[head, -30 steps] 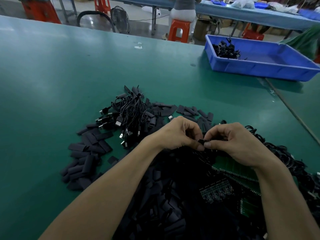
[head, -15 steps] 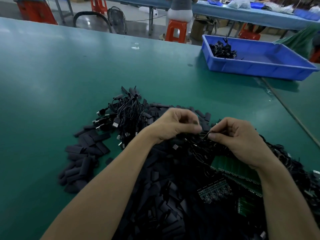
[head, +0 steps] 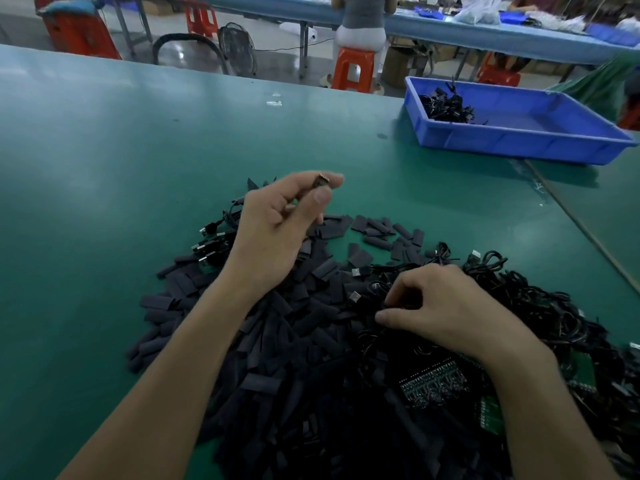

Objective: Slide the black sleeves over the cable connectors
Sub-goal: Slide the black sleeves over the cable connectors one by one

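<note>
The left hand (head: 277,233) is hovering in the middle of the frame, pinching a small dark squarish piece (head: 322,180) narrowly between thumb and forefinger. The piece is too blurred to tell whether it is a bare connector, a loose sleeve, or a connector already covered. The right hand (head: 446,306) is lying lower right of it, with its fingers curling down into the tangle of thin black cables (head: 540,306). The fingertips are hidden among the strands, so I cannot tell whether they are gripping one.

A heap of flat black tube sleeves (head: 277,375) is spreading across the lower centre of the frame over the green table top (head: 138,150), all of them lying loose. Just left of the raised hand a bunch of black cables with bare metal plugs (head: 214,237) is showing uncovered ends. Green circuit boards (head: 433,386) are lying under the right forearm.

At the upper right, well apart from the hands, a blue plastic tray (head: 519,147) is holding only a small clump of black leads (head: 446,105) in its far left corner. If those are the finished ones, the job appears to be in its early part: a few cables are done, and a large stock of sleeves and unsleeved connectors is waiting.
</note>
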A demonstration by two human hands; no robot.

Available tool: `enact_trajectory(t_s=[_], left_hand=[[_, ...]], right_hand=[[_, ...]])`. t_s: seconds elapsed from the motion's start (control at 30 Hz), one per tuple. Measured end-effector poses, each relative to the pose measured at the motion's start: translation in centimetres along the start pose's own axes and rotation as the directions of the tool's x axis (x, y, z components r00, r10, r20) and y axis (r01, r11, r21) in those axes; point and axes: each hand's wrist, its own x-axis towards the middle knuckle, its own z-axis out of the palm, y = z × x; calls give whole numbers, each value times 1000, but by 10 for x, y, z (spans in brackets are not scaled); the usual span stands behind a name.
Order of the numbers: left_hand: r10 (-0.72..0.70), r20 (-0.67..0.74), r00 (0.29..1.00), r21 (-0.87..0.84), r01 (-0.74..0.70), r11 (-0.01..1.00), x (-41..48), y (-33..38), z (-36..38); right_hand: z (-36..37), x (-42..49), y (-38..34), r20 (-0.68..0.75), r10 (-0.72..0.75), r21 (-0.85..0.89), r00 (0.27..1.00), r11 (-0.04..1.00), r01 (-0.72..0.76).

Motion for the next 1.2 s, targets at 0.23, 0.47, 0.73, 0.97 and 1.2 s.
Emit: enact_trajectory(t_s=[0.23, 0.47, 0.73, 0.97, 1.2], left_hand=[[-141, 316, 938, 437, -13, 899, -13, -2, -1], [-306, 271, 913, 366, 196, 910, -26, -16, -9], [-317, 227, 921, 406, 206, 890, -31, -33, -15], [-363, 252, 897, 446, 225, 866, -30, -37, -18], [-347, 209, 914, 384, 250, 889, -31, -33, -18]], right_hand=[[14, 16, -40, -69, -50, -141, 996, 989, 40], [58, 30, -48, 9, -155, -160, 988, 975, 154], [65, 29, -44, -118, -106, 81, 987, 990, 116], [56, 28, -40, -334, 2, 414, 943, 899, 145], [58, 24, -40, -461, 96, 605, 882, 761, 233]])
